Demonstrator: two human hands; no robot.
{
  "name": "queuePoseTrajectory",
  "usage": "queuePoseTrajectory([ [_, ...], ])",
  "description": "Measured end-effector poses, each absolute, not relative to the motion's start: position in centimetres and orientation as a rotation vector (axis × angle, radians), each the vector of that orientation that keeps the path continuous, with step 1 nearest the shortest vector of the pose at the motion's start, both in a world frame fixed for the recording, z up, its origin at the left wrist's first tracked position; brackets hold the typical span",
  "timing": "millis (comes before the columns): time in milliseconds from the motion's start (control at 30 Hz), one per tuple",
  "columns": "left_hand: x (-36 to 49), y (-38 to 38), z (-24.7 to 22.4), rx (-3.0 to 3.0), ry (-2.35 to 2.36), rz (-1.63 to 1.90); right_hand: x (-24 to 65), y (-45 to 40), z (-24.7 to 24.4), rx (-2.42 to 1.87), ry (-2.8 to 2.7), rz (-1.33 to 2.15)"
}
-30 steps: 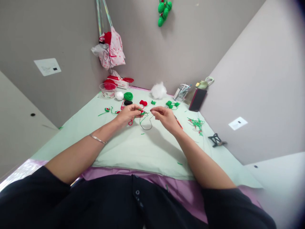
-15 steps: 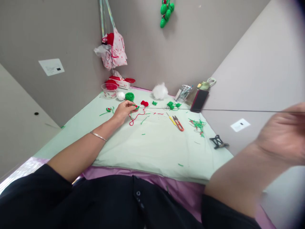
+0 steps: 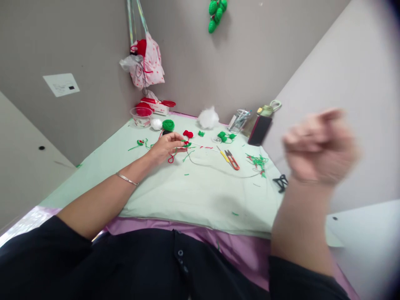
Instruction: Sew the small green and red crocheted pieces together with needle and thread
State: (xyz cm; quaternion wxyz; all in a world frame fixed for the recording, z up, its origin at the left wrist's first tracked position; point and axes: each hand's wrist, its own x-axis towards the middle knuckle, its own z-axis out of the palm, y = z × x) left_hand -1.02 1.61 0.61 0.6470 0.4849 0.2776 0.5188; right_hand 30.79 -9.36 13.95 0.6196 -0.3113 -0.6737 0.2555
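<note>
My left hand is closed in a pinch on a small red and green crochet piece, with red and green yarn tails hanging about it. A dark thread runs from this piece in a slack curve to the right over the table. My right hand is raised at the right, fingers curled and blurred by motion. The thread's far end leads faintly towards it; any needle in the fingers cannot be made out. Nearest to my left hand lie a red crochet piece and a dark round thing partly behind it.
Thread snips and a yellow-handled hook lie mid-table. Green yarn scraps and a black claw clip are at right. Behind stand yarn balls, stuffing, a pen cup, a phone and a bottle.
My right hand has come back leftwards from the far right edge. The thread, taut and straight before, now hangs slack. My left hand has shifted slightly right with the crochet piece.
</note>
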Motion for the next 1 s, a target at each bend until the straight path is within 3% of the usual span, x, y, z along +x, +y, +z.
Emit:
queuePoseTrajectory([
  [100,-0.7,1.0,1.0,1.153,0.603,1.131,24.9,-6.2,10.6,-0.869,-1.431,1.148],
  [200,-0.5,0.8,0.9,1.194,0.586,1.123,21.2,-3.5,6.4,-1.012,-1.453,1.358],
  [367,-0.6,1.1,0.2,1.303,0.594,1.061,19.7,-2.3,3.1,-1.074,-1.391,1.388],
  [1000,0.2,0.4,0.1,1.487,0.697,0.996,19.1,-3.6,3.6,-1.295,-1.643,1.042],
])
